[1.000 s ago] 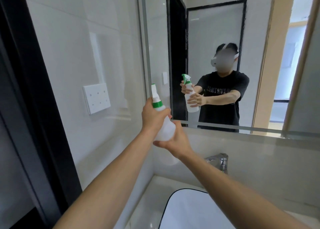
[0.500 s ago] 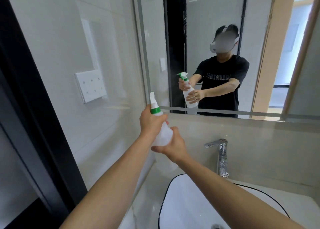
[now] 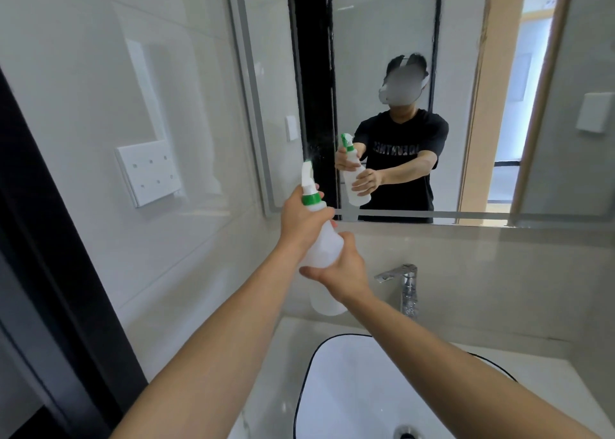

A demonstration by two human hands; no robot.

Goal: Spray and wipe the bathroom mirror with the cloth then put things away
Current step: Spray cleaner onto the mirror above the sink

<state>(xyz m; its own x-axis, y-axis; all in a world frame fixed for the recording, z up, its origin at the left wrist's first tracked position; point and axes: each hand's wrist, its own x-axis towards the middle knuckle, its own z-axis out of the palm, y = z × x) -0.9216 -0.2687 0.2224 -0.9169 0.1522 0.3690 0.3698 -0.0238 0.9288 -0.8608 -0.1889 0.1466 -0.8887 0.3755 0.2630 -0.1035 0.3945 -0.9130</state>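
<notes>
1. Gripping the translucent white plastic spray bottle with the green collar (image 3: 321, 239) was shared between both hands: the left hand (image 3: 304, 220) was clenched round the neck just under the collar, and the right hand (image 3: 346, 269) was cupped under the body, below and nearer than the left.
2. The bottle was held in the air, tilted, its white nozzle above the grip and aimed at the large frameless wall mirror (image 3: 416, 89); a faint mist was seen just beyond the nozzle.
3. The bottle was judged light, thin-walled and slightly squeezable, and likely slippery when wet; the neck was judged the firmest hold, since the trigger sits there.
4. Below the grip, a chrome single-lever tap (image 3: 404, 289) and a white basin with a thin black rim (image 3: 332, 388) were seen, well clear of the nozzle's line.
5. To the left of the grip, a white square wall switch plate (image 3: 149, 172) was noted; overspray there was judged a risk.
6. No cloth was seen.
</notes>
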